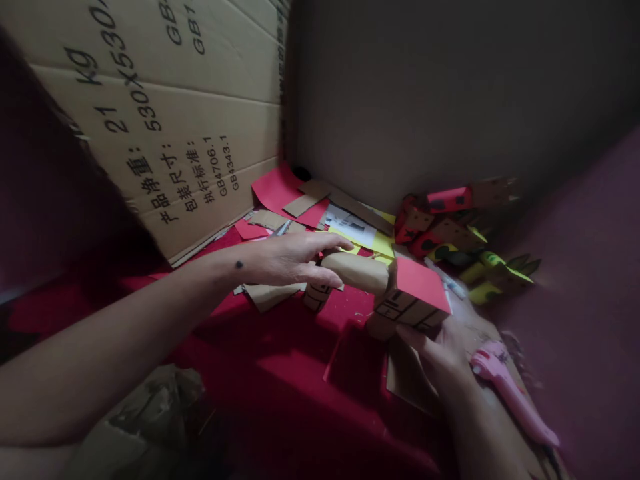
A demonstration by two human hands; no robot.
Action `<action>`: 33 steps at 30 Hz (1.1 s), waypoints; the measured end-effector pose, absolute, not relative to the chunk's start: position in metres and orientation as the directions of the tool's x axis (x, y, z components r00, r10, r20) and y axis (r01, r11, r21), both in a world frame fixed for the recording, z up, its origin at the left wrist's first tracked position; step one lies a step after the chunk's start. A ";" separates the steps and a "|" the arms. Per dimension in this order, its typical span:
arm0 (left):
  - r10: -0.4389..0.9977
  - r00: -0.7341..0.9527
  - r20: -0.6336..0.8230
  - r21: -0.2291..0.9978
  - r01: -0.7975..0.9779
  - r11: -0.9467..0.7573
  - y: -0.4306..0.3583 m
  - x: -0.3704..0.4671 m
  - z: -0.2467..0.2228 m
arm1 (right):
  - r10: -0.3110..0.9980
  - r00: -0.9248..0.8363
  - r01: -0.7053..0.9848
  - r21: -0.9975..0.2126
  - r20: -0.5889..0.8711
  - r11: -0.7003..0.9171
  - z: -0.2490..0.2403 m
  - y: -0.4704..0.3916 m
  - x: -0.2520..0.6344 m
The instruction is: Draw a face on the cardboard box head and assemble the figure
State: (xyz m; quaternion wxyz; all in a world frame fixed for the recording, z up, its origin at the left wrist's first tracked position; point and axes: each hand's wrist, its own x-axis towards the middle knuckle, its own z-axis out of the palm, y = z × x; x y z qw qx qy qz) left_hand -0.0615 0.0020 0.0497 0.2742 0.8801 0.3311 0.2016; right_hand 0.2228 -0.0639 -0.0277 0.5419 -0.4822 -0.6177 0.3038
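A small cardboard model spans both hands: a plain cardboard tube (357,270) joins a box (423,287) with a red paper top and black lines drawn on its side. My left hand (295,257) is closed on the tube's left end, thumb in front and fingers behind. Beneath that end stands a small cardboard piece (317,295) marked with black lines. My right hand (445,353) grips the box from below and the right, its thumb at the lower front edge; its other fingers are mostly hidden.
A large printed cardboard panel (200,100) stands at the left. Red paper (285,190), cardboard scraps and a printed sheet (350,225) lie behind on the red cloth (280,353). At the right are a pink glue gun (515,390) and red and green cardboard figures (450,200).
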 end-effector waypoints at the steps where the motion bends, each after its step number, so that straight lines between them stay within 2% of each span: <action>1: 0.698 0.686 0.205 0.620 0.461 -0.635 0.002 -0.061 0.049 | 0.927 0.051 0.271 -0.898 0.372 0.346 -0.029 -0.064 0.223; 5: 0.753 0.569 0.331 0.708 0.378 -0.597 0.002 -0.060 0.049 | 0.930 0.039 0.268 -0.901 0.365 0.342 -0.034 -0.063 0.227; 10: 0.807 0.515 0.289 0.851 0.247 -0.463 -0.001 -0.069 0.062 | 0.927 0.031 0.310 -0.885 0.374 0.347 -0.038 -0.061 0.231; 13: 0.811 0.484 0.329 0.843 0.236 -0.483 -0.005 -0.080 0.074 | 0.926 0.026 0.288 -0.889 0.378 0.355 -0.038 -0.061 0.230; 16: 0.827 0.415 0.380 0.785 0.328 -0.525 -0.014 -0.092 0.086 | 0.931 0.023 0.300 -0.890 0.365 0.342 -0.038 -0.063 0.229; 18: 0.841 0.371 0.394 0.705 0.465 -0.535 -0.022 -0.101 0.096 | 0.940 0.026 0.287 -0.904 0.339 0.318 -0.038 -0.065 0.228; 20: 0.863 0.365 0.349 0.569 0.649 -0.505 -0.029 -0.108 0.106 | 0.948 0.025 0.246 -0.921 0.318 0.302 -0.038 -0.066 0.228; 24: 0.917 0.348 0.194 0.155 0.912 -0.379 -0.038 -0.115 0.108 | 0.940 0.011 0.253 -0.910 0.342 0.328 -0.038 -0.065 0.229; 27: 0.923 0.285 0.260 -0.083 0.959 -0.273 -0.040 -0.110 0.086 | 0.931 0.018 0.302 -0.890 0.364 0.342 -0.038 -0.063 0.230; 33: 0.870 0.440 0.221 -0.257 0.887 -0.383 -0.049 -0.081 0.030 | 0.942 0.046 0.326 -0.896 0.332 0.300 -0.035 -0.064 0.228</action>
